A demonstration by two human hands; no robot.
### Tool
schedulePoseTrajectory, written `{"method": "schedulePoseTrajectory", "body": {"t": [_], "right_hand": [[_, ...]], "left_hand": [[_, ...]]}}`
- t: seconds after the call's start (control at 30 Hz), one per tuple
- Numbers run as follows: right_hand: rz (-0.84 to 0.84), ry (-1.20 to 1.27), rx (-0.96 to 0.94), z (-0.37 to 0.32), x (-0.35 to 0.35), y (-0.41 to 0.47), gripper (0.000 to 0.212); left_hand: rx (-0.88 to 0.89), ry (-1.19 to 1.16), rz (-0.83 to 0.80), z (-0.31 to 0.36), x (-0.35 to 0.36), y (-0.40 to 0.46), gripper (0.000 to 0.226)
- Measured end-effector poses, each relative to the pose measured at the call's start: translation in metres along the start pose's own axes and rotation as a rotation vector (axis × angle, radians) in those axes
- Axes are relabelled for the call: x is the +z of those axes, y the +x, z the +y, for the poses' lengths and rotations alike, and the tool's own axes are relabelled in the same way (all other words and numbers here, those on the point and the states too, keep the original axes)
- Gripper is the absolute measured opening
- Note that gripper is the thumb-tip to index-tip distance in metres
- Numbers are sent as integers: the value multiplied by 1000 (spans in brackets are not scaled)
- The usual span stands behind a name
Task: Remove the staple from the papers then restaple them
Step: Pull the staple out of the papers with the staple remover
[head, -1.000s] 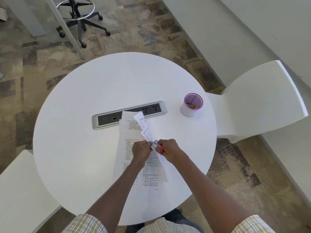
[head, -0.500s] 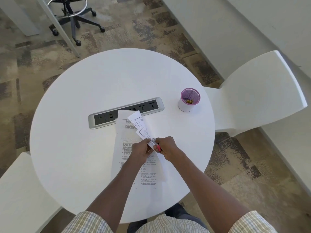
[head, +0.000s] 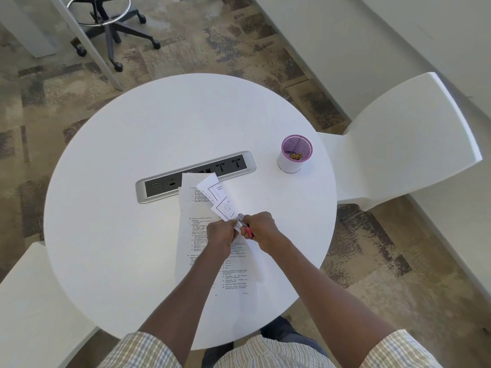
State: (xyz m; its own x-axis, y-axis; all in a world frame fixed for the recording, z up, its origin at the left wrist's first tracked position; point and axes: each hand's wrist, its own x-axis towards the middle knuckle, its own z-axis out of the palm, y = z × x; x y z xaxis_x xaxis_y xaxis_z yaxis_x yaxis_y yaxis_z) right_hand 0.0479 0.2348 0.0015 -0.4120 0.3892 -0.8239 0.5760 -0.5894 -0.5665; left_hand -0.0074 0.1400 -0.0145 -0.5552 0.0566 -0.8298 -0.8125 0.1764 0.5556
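1. Right hand (head: 261, 229), just below the middle of the frame, has its fingers (head: 265, 221) wrapped tight around a small red-handled tool (head: 245, 227). The metal tip pokes out toward the upper left, right at the paper corner. Pretty sure it's a staple remover, but it's tiny here, so can't swear to it.
2. Left hand (head: 221, 235) sits just left of it, fingers (head: 230, 226) pinched together on the corner of the papers (head: 204, 235), basically touching the tool's tip. The staple itself is too small to make out.
3. The papers are the printed sheets lying on the bench (head: 119, 208), running from the center down toward the lower middle. The top sheets are folded back and stick up toward the upper right of the hands, showing a boxed drawing.
4. The far edge of the papers overlaps a grey power strip panel (head: 195, 176) set into the bench, a bit above center.
5. To the right of center, well apart from the hands, there's a white cup (head: 292, 162) with a purple mesh lining and some little gold bits at the bottom.
6. White chair (head: 403, 144) at the right edge, another white seat (head: 29, 301) at lower left, and a rolling stool base (head: 114, 25) on the carpet at upper left.
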Motion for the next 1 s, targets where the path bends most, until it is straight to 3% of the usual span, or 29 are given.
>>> {"method": "schedulePoseTrajectory", "body": {"t": [0.33,0.63,0.77,0.87,1.0], "right_hand": [[0,183,105,3,-3,-1,8],[-6,107,51,5,-4,0,5],[35,-268,-140,9,-4,-1,25],[41,-561,-295,14,-4,-3,25],[36,-779,-357,24,-8,-1,36]], "left_hand": [[15,54,-28,-7,-3,-4,15],[9,45,-8,-10,-6,-5,12],[25,88,4,-11,-8,-5,18],[58,146,30,-12,-9,-5,30],[76,183,66,-11,-8,-7,37]]}}
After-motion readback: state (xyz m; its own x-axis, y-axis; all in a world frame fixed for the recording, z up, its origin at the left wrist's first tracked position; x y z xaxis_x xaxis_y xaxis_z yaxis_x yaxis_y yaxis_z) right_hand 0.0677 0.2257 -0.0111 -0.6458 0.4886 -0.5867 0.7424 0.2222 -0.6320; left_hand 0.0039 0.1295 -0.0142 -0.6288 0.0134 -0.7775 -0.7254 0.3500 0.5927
